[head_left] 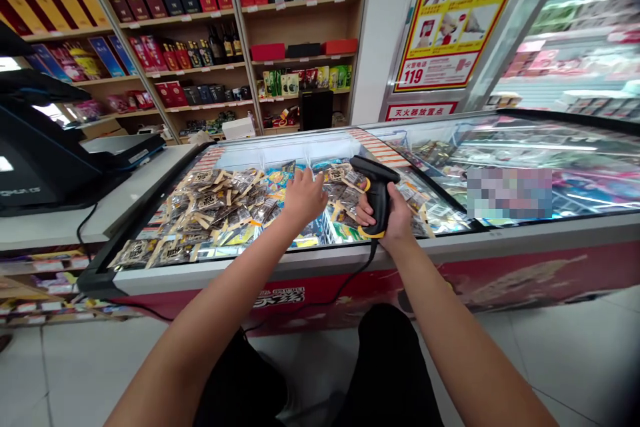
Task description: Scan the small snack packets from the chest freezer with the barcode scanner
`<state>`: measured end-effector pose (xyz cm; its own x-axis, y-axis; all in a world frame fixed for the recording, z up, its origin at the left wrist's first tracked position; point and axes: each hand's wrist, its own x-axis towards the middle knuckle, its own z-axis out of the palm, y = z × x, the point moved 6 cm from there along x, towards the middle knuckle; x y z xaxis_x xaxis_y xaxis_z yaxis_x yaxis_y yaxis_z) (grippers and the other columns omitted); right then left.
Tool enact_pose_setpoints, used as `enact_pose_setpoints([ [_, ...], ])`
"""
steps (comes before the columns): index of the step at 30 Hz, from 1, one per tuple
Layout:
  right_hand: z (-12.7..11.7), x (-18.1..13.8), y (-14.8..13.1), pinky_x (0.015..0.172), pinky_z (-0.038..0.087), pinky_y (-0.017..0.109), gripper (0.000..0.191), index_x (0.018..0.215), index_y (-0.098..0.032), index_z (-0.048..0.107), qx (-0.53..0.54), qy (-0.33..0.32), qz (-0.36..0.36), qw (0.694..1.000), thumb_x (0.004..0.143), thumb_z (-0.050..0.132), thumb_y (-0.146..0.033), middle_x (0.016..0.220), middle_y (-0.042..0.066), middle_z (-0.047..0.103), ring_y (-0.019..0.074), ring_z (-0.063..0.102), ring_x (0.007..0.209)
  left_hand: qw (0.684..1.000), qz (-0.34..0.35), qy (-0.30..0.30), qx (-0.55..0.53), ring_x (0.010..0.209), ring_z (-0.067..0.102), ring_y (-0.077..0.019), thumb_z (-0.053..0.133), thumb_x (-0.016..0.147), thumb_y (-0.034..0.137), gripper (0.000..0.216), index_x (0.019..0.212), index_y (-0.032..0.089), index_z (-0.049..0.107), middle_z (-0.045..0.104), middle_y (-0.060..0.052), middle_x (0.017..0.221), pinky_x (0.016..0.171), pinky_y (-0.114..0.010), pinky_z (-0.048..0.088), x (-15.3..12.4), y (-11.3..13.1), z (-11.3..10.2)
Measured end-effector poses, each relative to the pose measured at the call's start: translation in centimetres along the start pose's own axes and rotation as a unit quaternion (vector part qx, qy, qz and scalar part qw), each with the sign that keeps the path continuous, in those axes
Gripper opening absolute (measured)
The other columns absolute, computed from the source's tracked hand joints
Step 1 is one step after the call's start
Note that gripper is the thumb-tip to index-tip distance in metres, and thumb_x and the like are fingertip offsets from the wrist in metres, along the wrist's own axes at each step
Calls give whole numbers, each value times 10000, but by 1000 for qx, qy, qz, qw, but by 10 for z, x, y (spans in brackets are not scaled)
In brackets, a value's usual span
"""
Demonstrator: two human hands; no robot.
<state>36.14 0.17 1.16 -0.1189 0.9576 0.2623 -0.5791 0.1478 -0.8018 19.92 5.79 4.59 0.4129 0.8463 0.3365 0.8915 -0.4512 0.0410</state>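
My right hand (395,213) grips the handle of a black barcode scanner with yellow trim (374,188), its head pointing left over the freezer. A black cable hangs from the scanner's base down the freezer front. My left hand (303,197) reaches into the open chest freezer (320,263), fingers spread on the packets just left of the scanner. Several brown-and-cream wrapped ice cream packets (210,210) and colourful packets (280,180) fill the freezer. Whether the left hand has a packet in its fingers is hidden.
A black cash register terminal (45,160) stands on the white counter at left. Shelves of boxed bottles (190,33) line the back wall. A second glass-topped freezer (550,167) extends to the right. A fire-safety poster (460,13) hangs behind. White floor tiles lie below.
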Motion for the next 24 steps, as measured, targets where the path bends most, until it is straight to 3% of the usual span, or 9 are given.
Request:
enact_pose_setpoints([
  [4,7,-2,7,421,323,264,491,1032,-226,641,-30,-36,49,998,849,713,-676,592,-48,478,98,343,403,992,-106,-49,43,1371,482,-462,513,1032,407,426,1363,163,626,552,-255,1427,1091,-563,441,-47,-67,-12],
  [7,10,-2,11,418,306,266,504,1032,-223,655,-45,-52,74,995,815,731,-672,583,-44,491,102,347,396,985,-142,-77,61,1323,529,-467,507,1031,423,444,1356,155,647,584,-262,1372,1065,-564,466,-72,-99,-15],
  [13,9,-1,13,412,299,272,480,1027,-228,645,-56,-54,88,993,824,715,-657,579,-42,490,112,345,390,992,-84,-59,77,1389,457,-456,598,999,426,380,1275,206,738,536,-237,1440,1096,-568,444,-77,-103,-14],
  [18,8,0,14,420,296,266,485,1028,-222,651,-56,-56,88,993,831,720,-661,580,-40,491,109,355,395,994,-51,-50,78,1343,525,-395,465,1055,295,340,1232,180,732,627,-210,1341,1090,-513,448,-72,-98,-7],
  [24,6,1,16,423,307,275,517,1025,-230,646,-52,-60,97,992,792,758,-677,588,-38,500,114,361,403,988,-146,46,-11,1126,663,-343,391,1085,231,295,1086,157,677,713,-194,1085,966,-429,488,-68,-116,-12],
])
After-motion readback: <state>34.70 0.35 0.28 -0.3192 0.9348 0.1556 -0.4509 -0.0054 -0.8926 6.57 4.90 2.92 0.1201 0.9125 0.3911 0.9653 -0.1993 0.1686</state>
